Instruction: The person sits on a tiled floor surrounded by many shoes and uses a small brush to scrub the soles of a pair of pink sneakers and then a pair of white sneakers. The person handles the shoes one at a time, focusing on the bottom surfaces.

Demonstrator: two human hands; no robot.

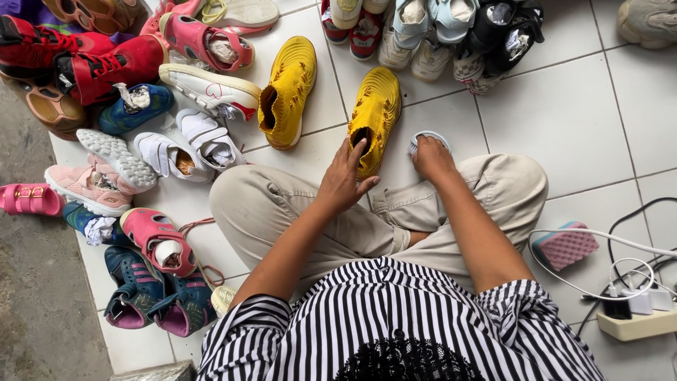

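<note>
White floor tiles (564,120) fill the room, and a person sits cross-legged on them in tan trousers (268,204) and a striped shirt (395,324). Lots of shoes lie in heaps at the top and on the left side.

Two yellow shoes stand out. One yellow shoe (375,113) lies right in front of the person, just past the knees. Its long side runs away from the person, with the toe far off and the opening close by. The left hand (343,180) is nearest to it. That hand is open and flat, and its fingers touch the near end of the shoe by the opening. It is not gripping it.

The right hand (431,159) is just beside the shoe, on the right. It presses on a small round pale thing (427,138), maybe a lid or a sole pad; it is mostly hidden, so I cannot be sure.

The other yellow shoe (288,92) lies further left, apart from both hands. A pink sponge (564,245) and a power strip (638,321) with white cables sit off to the right.
</note>
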